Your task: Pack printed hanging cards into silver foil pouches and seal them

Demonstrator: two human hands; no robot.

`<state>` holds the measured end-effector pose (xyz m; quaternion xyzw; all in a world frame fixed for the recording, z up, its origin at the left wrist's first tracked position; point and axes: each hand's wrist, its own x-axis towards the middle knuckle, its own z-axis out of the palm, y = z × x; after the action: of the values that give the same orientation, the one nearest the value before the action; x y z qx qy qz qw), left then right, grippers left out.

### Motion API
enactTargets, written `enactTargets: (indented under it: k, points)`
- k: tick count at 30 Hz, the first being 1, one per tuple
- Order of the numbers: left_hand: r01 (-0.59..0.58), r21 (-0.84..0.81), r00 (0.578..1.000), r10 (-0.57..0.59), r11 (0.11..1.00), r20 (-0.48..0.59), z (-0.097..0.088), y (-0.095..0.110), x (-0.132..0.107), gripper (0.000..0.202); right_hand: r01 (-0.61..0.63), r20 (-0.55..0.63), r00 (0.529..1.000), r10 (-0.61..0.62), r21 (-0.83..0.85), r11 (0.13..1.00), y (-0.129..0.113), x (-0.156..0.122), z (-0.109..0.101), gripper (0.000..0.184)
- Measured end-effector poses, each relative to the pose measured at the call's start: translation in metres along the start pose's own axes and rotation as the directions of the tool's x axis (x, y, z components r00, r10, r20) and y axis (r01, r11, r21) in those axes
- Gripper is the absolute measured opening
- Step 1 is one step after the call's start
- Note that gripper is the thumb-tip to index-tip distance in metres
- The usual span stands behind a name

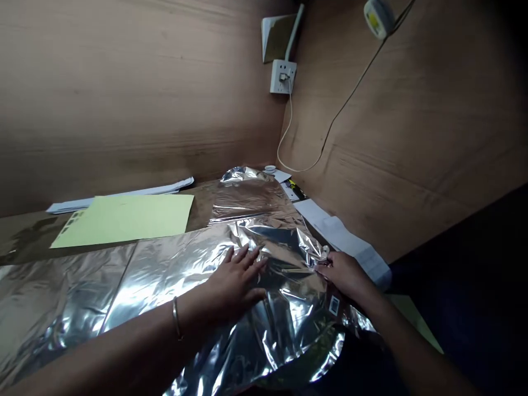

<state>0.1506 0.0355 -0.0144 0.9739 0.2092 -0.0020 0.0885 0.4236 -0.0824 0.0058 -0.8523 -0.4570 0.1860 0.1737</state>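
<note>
The left hand (235, 280) lies palm down on the shiny foil (160, 278), its fingers spread and the thumb held out to the side. The foil runs under those fingers, well out to their left and on toward the right hand (346, 272), whose thumb and forefinger pinch its crumpled edge (the other fingertips are hidden, so I cannot tell how they sit). A small label (334, 305) with a dark printed block is just below the pinching fingers. Past the left fingertips, a folded-looking piece of foil (251, 195) reaches toward the corner. To the left of these fingers and farther off lies a pale green sheet (136, 217), with white papers (124, 195) behind it. A long white paper (344, 236) stretches just beyond the right fingers. Far beyond both sets of fingers, a plug sits in the white socket (283, 85). A bracelet (176, 318) circles the left wrist.
</note>
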Motion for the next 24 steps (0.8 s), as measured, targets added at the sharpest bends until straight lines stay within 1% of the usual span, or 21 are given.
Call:
enactTargets:
  k: [1, 2, 4, 5, 6, 7, 9, 10, 11, 12, 14, 15, 17, 18, 19, 21, 22, 24]
  points:
    - [-0.017, -0.024, 1.0, 0.017, 1.0, 0.008, 0.004, 0.001, -0.001, 0.07, 0.007, -0.008, 1.0, -0.008, -0.046, 0.999, 0.002, -0.002, -0.002, 0.009]
    - [-0.027, -0.045, 1.0, 0.028, 0.999, 0.013, 0.008, 0.003, -0.002, 0.07, 0.01, -0.023, 1.0, -0.012, -0.089, 0.996, 0.003, -0.005, -0.003, 0.012]
    - [-0.029, -0.068, 0.999, 0.03, 0.997, 0.016, 0.012, 0.004, -0.006, 0.071, 0.026, -0.072, 0.997, -0.038, -0.16, 0.987, 0.004, -0.016, -0.005, 0.03]
    - [-0.026, -0.073, 0.999, 0.028, 0.997, 0.017, 0.013, 0.005, -0.007, 0.071, 0.076, -0.095, 0.991, -0.097, -0.203, 0.976, 0.005, -0.023, -0.006, 0.039]
    - [-0.025, -0.077, 0.999, 0.027, 0.997, 0.02, 0.012, 0.005, -0.008, 0.071, 0.155, -0.099, 0.978, -0.185, -0.25, 0.956, 0.005, -0.03, -0.005, 0.044]
    - [-0.025, -0.078, 0.999, 0.027, 0.997, 0.023, 0.011, 0.005, -0.009, 0.069, 0.249, -0.079, 0.956, -0.282, -0.292, 0.923, 0.007, -0.036, -0.004, 0.045]
    - [-0.031, -0.075, 0.999, 0.033, 0.997, 0.023, 0.007, 0.005, -0.009, 0.068, 0.422, 0.015, 0.897, -0.442, -0.331, 0.844, 0.012, -0.047, 0.0, 0.041]
    - [-0.042, -0.072, 0.999, 0.044, 0.996, 0.022, 0.004, 0.005, -0.008, 0.07, 0.471, 0.064, 0.876, -0.477, -0.325, 0.82, 0.015, -0.051, 0.002, 0.04]
    - [-0.051, -0.072, 0.998, 0.053, 0.996, 0.017, -0.001, 0.006, -0.006, 0.07, 0.487, 0.099, 0.871, -0.481, -0.306, 0.818, 0.018, -0.055, 0.004, 0.039]
    - [-0.06, -0.082, 0.998, 0.062, 0.995, 0.016, -0.006, 0.007, -0.002, 0.065, 0.492, 0.119, 0.87, -0.479, -0.286, 0.822, 0.021, -0.057, 0.005, 0.04]
    - [-0.047, -0.144, 0.999, 0.048, 0.988, 0.0, -0.017, 0.012, 0.01, 0.048, 0.495, 0.135, 0.869, -0.476, -0.255, 0.831, 0.023, -0.06, 0.006, 0.04]
    - [-0.017, -0.175, 0.999, 0.011, 0.984, -0.037, -0.022, 0.015, 0.017, 0.042, 0.488, 0.137, 0.873, -0.468, -0.244, 0.838, 0.023, -0.061, 0.006, 0.039]
    - [0.066, -0.191, 0.987, -0.092, 0.979, -0.131, -0.025, 0.025, 0.031, 0.043, 0.467, 0.145, 0.884, -0.445, -0.228, 0.854, 0.021, -0.063, 0.003, 0.037]
    - [0.097, -0.174, 0.98, -0.124, 0.98, -0.154, -0.023, 0.03, 0.037, 0.048, 0.456, 0.152, 0.889, -0.431, -0.222, 0.862, 0.021, -0.062, 0.0, 0.037]
    - [0.112, -0.151, 0.979, -0.136, 0.982, -0.154, -0.019, 0.034, 0.041, 0.057, 0.437, 0.157, 0.898, -0.411, -0.217, 0.873, 0.02, -0.061, -0.003, 0.036]
    - [0.085, -0.133, 0.993, -0.096, 0.988, -0.076, -0.007, 0.042, 0.043, 0.07, 0.371, 0.14, 0.927, -0.347, -0.22, 0.902, 0.021, -0.052, -0.012, 0.026]
    - [0.067, -0.147, 0.997, -0.073, 0.987, -0.035, 0.0, 0.045, 0.042, 0.072, 0.333, 0.108, 0.943, -0.316, -0.228, 0.915, 0.021, -0.043, -0.018, 0.021]
    - [0.062, -0.18, 0.998, -0.065, 0.982, -0.008, 0.011, 0.048, 0.038, 0.072, 0.274, 0.01, 0.96, -0.28, -0.245, 0.93, 0.02, -0.019, -0.029, 0.025]
